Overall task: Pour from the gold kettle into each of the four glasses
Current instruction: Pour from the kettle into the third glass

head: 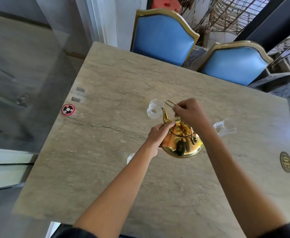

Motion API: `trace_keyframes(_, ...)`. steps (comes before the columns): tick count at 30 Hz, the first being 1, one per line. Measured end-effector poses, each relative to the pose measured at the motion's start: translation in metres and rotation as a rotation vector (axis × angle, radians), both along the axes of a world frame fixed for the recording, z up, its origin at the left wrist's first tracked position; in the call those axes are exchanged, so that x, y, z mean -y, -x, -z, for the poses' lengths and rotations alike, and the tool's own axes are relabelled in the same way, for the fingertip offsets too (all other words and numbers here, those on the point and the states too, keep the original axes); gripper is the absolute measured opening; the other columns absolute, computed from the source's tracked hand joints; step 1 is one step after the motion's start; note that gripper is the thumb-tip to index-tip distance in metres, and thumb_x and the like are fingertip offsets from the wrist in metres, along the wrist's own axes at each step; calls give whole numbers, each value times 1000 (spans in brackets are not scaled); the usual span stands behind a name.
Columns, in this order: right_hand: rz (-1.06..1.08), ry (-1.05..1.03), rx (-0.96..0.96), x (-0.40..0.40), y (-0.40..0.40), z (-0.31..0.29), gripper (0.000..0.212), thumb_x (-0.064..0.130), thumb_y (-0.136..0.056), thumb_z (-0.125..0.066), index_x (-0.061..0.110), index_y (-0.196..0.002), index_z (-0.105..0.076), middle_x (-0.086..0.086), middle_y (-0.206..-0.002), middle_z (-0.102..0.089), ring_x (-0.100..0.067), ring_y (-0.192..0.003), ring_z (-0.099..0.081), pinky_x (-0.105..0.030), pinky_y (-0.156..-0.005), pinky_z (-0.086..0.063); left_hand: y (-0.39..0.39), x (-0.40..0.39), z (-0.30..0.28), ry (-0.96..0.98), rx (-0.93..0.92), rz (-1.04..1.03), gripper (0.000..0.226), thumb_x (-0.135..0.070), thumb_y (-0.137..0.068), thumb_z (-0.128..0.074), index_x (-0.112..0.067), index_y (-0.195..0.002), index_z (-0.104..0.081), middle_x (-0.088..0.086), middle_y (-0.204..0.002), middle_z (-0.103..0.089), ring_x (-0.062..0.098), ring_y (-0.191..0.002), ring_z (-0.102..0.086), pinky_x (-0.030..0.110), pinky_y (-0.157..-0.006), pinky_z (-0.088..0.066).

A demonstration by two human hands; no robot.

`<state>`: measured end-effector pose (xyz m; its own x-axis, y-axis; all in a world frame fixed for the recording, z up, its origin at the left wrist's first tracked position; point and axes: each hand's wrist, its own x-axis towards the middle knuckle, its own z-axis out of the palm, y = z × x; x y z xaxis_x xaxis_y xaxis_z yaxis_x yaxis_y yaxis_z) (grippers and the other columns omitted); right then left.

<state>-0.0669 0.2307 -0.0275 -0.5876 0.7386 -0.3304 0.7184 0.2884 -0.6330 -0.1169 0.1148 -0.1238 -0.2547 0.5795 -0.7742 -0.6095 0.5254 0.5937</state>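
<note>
The gold kettle [182, 145] hangs above the stone table [106, 152], tilted forward with its spout over the far glass [153, 109]. My right hand [190, 113] grips the kettle's thin wire handle from above. On the lid rim rest the fingers of my left hand [158, 134], pressing it down. A second glass [225, 127] stands to the right of the kettle. A third glass [130, 158] peeks out from under my left forearm, mostly hidden. I see no fourth glass; the kettle or my arms may cover it.
A round red and black call button [68, 109] lies at the table's left edge. A brass number plaque [285, 161] is set near the right edge. Two blue chairs [163, 38] with gold frames stand at the far side.
</note>
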Motion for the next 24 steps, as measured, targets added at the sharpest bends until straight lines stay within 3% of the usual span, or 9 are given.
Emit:
trace_keyframes(6, -33, -12, 59, -4, 7, -5, 31, 16, -91, -61, 4, -65, -73, -12, -55, -58, -23, -52, -44, -35, -56, -36, 0, -2, -4, 16, 31, 3, 56, -67, -83, -73, -28, -123, -72, 0, -115, -75, 21, -105, -71, 34, -70, -53)
trace_keyframes(8, -41, -17, 70, -4, 8, -8, 30, 14, -91, -61, 4, -65, -74, -14, -55, -61, -24, -53, -45, -35, -56, -36, 0, -2, -6, 11, 40, 6, 55, -67, -83, -73, -26, -120, -72, -1, -110, -75, 19, -102, -71, 37, -75, -55)
trace_keyframes(12, -44, -24, 85, -5, 9, -12, 28, 16, -90, -62, 2, -71, -77, -30, -74, -72, -26, -56, -49, -37, -58, -41, -2, -1, -9, 5, 63, 11, 45, -66, -85, -73, -30, -111, -69, -3, -105, -73, 17, -98, -69, 37, -76, -54)
trace_keyframes(17, -47, -20, 100, -1, 8, -18, 25, 13, -91, -62, 1, -74, -77, -27, -75, -74, -26, -57, -51, -36, -58, -42, -6, 2, -8, 12, 65, 20, 64, -69, -83, -74, -26, -130, -67, 2, -118, -73, 25, -113, -68, 53, -99, -54)
trace_keyframes(24, -54, -26, 118, 3, 2, -28, 27, 14, -93, -62, 6, -70, -75, -22, -73, -74, -25, -57, -51, -35, -58, -42, -11, 4, -15, 3, 78, 29, 59, -68, -85, -73, -27, -126, -66, 0, -112, -73, 21, -106, -68, 55, -102, -52)
